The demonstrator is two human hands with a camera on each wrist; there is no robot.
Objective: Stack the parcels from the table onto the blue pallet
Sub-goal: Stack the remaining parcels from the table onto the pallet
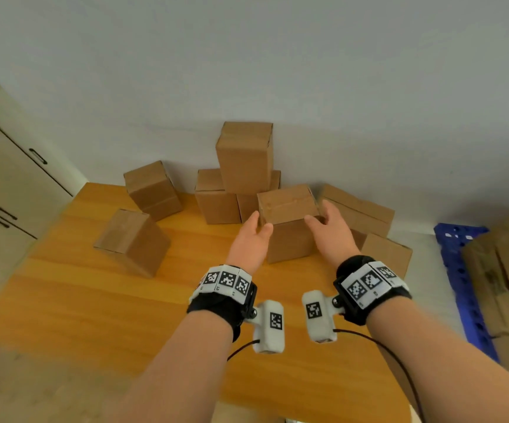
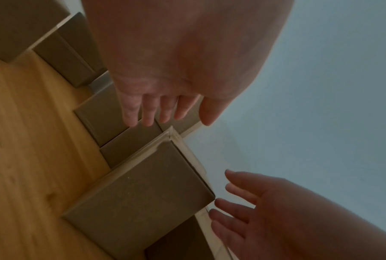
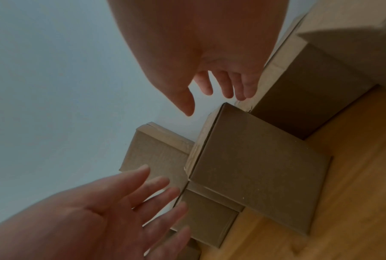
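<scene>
Several brown cardboard parcels stand on the wooden table [image 1: 94,300]. My two hands flank the middle parcel [image 1: 288,221], which is also seen in the wrist views [image 2: 147,193] [image 3: 254,167]. The left hand [image 1: 261,222] [image 2: 176,114] is at the parcel's left side with straight fingers. The right hand [image 1: 323,218] [image 3: 206,93] is at its right top corner, fingers spread. Neither hand is curled round the parcel, and small gaps show in the wrist views. The blue pallet [image 1: 458,270] lies low at the right, with cardboard boxes [image 1: 503,279] on it.
A tall parcel [image 1: 245,157] stands on two others by the wall. Two tilted parcels [image 1: 131,239] [image 1: 152,187] sit to the left, and two more [image 1: 357,212] [image 1: 387,254] lie right of the hands. A beige cabinet [image 1: 9,178] stands at the far left.
</scene>
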